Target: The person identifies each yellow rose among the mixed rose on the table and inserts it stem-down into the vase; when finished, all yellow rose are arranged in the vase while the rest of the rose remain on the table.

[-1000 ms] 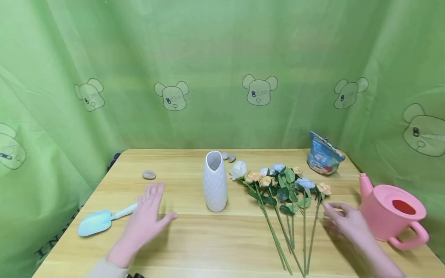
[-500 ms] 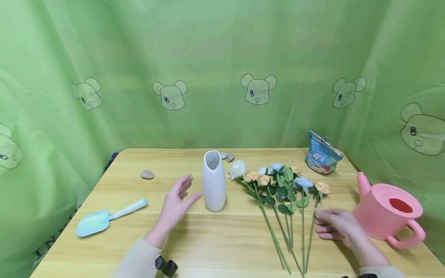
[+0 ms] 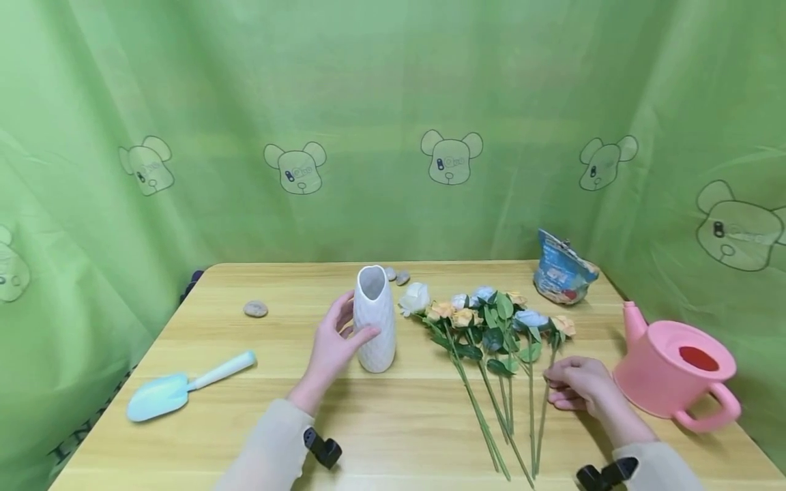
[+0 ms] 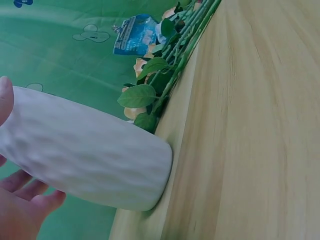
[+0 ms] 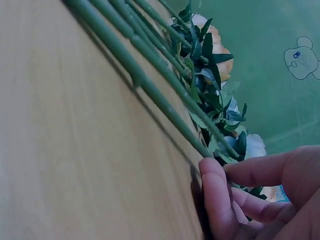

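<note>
A white textured vase (image 3: 376, 310) with a slanted mouth stands upright at mid-table. My left hand (image 3: 333, 344) grips it from the left, thumb across the front and fingers on the far side; the left wrist view shows the vase (image 4: 90, 150) between thumb and fingers, its base at the tabletop. Several long-stemmed roses, orange, blue and white, lie to the right with their leaves. At their right edge, my right hand (image 3: 580, 385) pinches the stem of the outermost orange rose (image 3: 562, 326). In the right wrist view, thumb and forefinger meet at the green stem (image 5: 170, 116).
A pink watering can (image 3: 672, 368) stands right of my right hand. Behind the roses is a blue bag (image 3: 561, 269). A light-blue trowel (image 3: 184, 389) lies on the left, with a grey stone (image 3: 255, 309) beyond it. Two more stones sit behind the vase. Green curtain surrounds the table.
My left hand has moved right from beside the trowel to the vase and taken hold of it. My right hand has moved slightly left and now pinches the rose stem.
</note>
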A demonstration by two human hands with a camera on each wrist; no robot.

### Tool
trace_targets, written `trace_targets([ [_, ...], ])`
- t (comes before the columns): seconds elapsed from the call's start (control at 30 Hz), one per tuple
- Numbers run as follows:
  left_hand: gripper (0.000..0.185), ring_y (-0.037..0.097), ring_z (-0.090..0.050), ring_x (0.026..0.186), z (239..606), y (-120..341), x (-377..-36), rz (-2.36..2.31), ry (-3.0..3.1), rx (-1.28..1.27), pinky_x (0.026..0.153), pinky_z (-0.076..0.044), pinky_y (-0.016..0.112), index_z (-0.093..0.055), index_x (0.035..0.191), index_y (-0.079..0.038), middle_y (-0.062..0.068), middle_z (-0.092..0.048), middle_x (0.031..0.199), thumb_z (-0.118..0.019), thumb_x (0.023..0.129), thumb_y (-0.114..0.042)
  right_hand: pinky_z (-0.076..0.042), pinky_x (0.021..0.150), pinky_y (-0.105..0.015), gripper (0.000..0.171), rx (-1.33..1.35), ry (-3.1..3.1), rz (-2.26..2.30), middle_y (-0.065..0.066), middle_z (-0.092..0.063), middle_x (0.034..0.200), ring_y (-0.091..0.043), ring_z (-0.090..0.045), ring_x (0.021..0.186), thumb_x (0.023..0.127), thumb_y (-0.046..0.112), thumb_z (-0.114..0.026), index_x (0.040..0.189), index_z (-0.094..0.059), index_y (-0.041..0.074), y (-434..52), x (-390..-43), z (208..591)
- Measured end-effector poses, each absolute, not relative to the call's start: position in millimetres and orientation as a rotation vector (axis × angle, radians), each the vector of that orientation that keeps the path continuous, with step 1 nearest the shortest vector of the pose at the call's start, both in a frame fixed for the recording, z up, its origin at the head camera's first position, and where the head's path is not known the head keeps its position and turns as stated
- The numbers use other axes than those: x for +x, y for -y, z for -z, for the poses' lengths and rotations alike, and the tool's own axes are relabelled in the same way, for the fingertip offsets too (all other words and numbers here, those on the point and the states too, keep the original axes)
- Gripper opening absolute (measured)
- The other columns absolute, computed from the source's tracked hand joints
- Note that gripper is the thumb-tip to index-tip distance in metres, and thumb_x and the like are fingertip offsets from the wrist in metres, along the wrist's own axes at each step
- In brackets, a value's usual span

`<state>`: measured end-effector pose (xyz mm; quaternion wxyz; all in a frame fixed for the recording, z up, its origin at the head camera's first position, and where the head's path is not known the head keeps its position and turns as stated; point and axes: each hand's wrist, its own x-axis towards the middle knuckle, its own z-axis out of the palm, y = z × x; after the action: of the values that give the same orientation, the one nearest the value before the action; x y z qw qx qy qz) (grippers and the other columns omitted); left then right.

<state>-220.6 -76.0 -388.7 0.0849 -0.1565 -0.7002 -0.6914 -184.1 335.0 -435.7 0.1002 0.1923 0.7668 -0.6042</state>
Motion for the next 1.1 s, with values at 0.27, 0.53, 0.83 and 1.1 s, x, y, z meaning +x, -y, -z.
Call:
trace_targets([
  [0.27,0.071,0.031,-0.050,0.116,395.2,74.2,-223.1,2.055,2.084,-0.470,0.099,-0.041,0.043,-0.042,0.136,-0.004,0.018,-0.053,0.127,-0.077,0.074,-0.003,-0.058,0.060,-0.035,0.049,0.398,-2.477,1.757,-0.012,-0.062,0.081,-0.021,-0.064,0.063,0.091,0.009,-0.056,0.128,-0.033,-0.014,-335.3,-181.5,390.1],
  [0.53,0.068,0.028,-0.050,0.117,395.7,72.6,-223.9,2.032,2.103,-0.484,0.099,-0.041,0.041,-0.043,0.135,-0.007,0.016,-0.054,0.127,-0.077,0.076,-0.009,-0.057,0.061,-0.034,0.038,0.041,-2.772,1.889,-0.001,-0.063,0.080,-0.017,-0.065,0.064,0.090,0.016,-0.062,0.118,-0.048,-0.006,-292.9,-188.9,328.8],
  [0.83,0.069,0.025,-0.048,0.119,396.2,72.7,-226.0,1.987,2.132,-0.462,0.100,-0.040,0.040,-0.043,0.137,-0.010,0.013,-0.051,0.131,-0.077,0.077,-0.014,-0.057,0.062,-0.030,0.036,-0.446,-2.733,2.317,-0.008,-0.066,0.088,-0.017,-0.065,0.068,0.086,0.013,-0.066,0.117,-0.056,-0.003,-190.1,-204.0,254.7],
  [1.1,0.069,0.026,-0.048,0.120,397.6,72.7,-222.9,1.990,2.133,-0.478,0.100,-0.040,0.040,-0.042,0.137,-0.009,0.014,-0.050,0.132,-0.076,0.077,-0.013,-0.057,0.058,-0.033,0.024,-0.840,-2.601,2.638,-0.013,-0.065,0.084,-0.026,-0.063,0.067,0.085,0.009,-0.067,0.106,-0.062,-0.001,-118.2,-233.8,221.2],
])
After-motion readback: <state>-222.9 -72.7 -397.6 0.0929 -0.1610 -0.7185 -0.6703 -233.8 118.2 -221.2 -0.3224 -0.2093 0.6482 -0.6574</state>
